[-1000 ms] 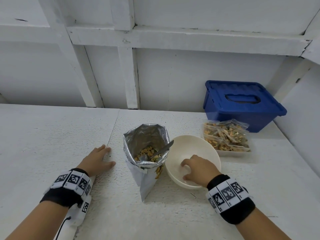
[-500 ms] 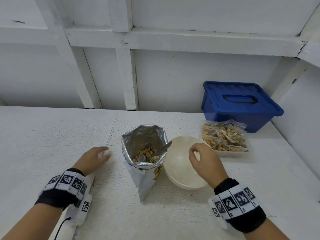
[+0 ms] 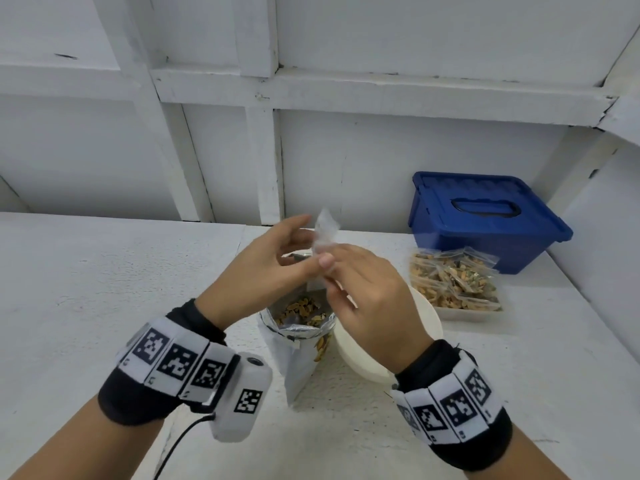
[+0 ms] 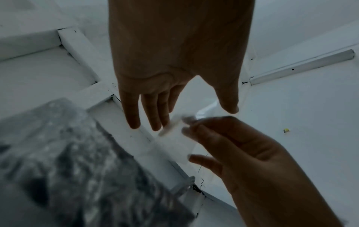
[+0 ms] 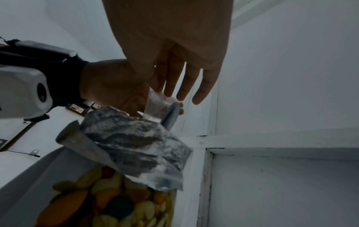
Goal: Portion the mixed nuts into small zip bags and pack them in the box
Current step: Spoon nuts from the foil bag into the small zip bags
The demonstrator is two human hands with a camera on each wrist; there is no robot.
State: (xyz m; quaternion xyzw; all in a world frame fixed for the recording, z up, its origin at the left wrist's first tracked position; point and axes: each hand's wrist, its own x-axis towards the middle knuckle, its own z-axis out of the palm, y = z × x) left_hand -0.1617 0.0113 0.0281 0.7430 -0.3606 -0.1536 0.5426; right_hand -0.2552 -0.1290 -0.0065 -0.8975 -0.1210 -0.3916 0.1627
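Zip bag: small empty clear bag [image 3: 323, 233] was held up at the centre of the head view, above the mouth of the nut pouch; it was blurred in every view.
Right hand: the hand [image 3: 367, 299] pinched the bag's lower part between thumb and forefinger, the other fingers loosely spread.
Left hand: the hand [image 3: 266, 268] met the bag from the left with fingers nearly straight; thumb and fingertips were at its edge, but whether they gripped it could not be told.
Nut pouch: the foil pouch [image 3: 301, 344] stood open under both hands at lower centre, mixed nuts [image 3: 301, 308] showing inside.
Bowl: a cream bowl [image 3: 426, 323] sat just right of the pouch, partly hidden by the right wrist.
Filled bags: packed zip bags [image 3: 453, 278] lay in a shallow tray at centre right.
Box: the blue box [image 3: 485, 216], lid on, stood behind the tray at the right.
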